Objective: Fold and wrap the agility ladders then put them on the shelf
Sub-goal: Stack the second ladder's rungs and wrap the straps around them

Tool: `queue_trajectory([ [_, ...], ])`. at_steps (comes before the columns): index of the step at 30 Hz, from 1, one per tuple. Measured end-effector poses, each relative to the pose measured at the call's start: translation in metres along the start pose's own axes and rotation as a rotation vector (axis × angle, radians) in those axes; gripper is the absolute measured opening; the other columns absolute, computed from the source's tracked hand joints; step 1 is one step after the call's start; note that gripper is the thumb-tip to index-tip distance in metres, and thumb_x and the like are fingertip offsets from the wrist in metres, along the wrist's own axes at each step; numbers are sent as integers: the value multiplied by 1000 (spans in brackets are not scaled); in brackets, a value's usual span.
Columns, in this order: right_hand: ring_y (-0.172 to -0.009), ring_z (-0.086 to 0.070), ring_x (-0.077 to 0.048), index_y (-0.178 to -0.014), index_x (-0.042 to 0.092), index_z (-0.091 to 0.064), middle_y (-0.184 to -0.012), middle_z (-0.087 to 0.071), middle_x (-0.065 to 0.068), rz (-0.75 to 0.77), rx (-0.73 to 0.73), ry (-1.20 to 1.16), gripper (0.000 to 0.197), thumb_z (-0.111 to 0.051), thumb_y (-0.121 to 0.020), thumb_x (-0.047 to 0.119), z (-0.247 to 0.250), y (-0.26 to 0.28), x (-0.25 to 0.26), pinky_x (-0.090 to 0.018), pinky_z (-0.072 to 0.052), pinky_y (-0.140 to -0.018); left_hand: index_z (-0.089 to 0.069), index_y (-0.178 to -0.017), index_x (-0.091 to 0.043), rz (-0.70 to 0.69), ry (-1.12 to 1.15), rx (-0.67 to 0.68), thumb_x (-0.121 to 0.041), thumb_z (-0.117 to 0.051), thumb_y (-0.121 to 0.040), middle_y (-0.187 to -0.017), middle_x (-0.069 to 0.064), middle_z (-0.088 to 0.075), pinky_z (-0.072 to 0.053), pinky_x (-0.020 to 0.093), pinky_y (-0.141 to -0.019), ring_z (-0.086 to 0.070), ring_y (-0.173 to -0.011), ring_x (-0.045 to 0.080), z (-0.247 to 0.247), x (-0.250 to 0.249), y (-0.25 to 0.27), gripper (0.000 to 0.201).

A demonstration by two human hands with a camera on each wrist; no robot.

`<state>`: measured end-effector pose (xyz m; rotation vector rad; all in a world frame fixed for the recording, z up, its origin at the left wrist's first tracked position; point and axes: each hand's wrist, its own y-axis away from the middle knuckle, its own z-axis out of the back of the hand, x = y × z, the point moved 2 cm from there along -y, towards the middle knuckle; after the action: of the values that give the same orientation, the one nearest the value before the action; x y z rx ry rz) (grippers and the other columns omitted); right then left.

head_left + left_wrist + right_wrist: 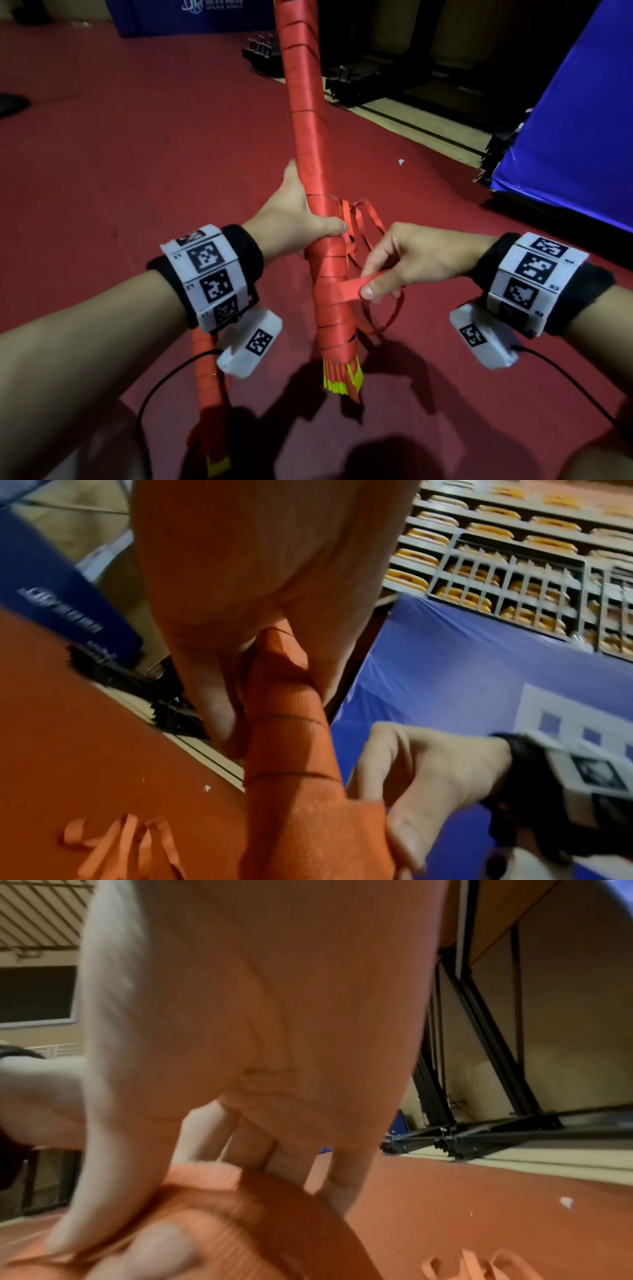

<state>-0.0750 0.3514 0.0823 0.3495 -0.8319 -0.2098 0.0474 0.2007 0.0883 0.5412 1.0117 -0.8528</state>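
Red ladder bundle (308,144), yellow ends, perhaps maroon floor (137,137)

Blue panel (191,13) at far edge of red floor — white logo and lettering across top, too blurred to read. Same blue panel (61,607) in left wrist view: white emblem plus line of white characters, perhaps brand name, illegible. Wrist bands (209,274) carry black-and-white square code markers — tiny characters beside them, too small to make out.
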Motion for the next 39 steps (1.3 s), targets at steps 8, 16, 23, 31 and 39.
queue_trajectory([
  [8,-81,-61,-24,-99,11,-70,-88,-67,-1,14,-201,-125,32,-89,-75,19,6,-3,-8,-45,-55,-82,30,-153,-49,-78,247,71,-9,-83,-85,-114,10,-70,-59,36,-57,-76,-92,20,3,-8,1,138],
  [16,-70,-52,-32,-103,0,-63,-80,-67,-24,37,-157,-214,22,-77,-89,8,-12,-6,2,-27,-46,-50,6,-162,-43,-78,246,17,-14,-88,-80,-101,1,-70,-56,28,-55,-72,-83,10,1,-4,-3,128],
  [23,-62,-59,-13,-91,16,-75,-79,-75,-1,-23,-131,137,30,-84,-81,43,-16,-9,6,-31,-53,-67,-13,-156,-23,-1,89,-150,-10,-94,-68,-96,-6,-58,-46,18,-52,-60,-72,5,-11,11,-7,121],
  [31,-65,-60,-2,-85,20,-81,-75,-75,0,80,-183,110,9,-84,-83,27,-3,-4,10,-21,-50,-67,-14,-155,-28,2,89,-125,-6,-91,-70,-94,-4,-59,-43,12,-45,-60,-72,8,-6,7,-6,116],
  [39,-63,-50,-6,-98,11,-69,-82,-60,-6,29,-96,-91,14,-78,-89,14,-10,-7,5,-21,-42,-63,-18,-148,-37,-43,169,-111,-7,-90,-69,-94,0,-64,-49,25,-50,-65,-75,13,0,1,-4,111],
])
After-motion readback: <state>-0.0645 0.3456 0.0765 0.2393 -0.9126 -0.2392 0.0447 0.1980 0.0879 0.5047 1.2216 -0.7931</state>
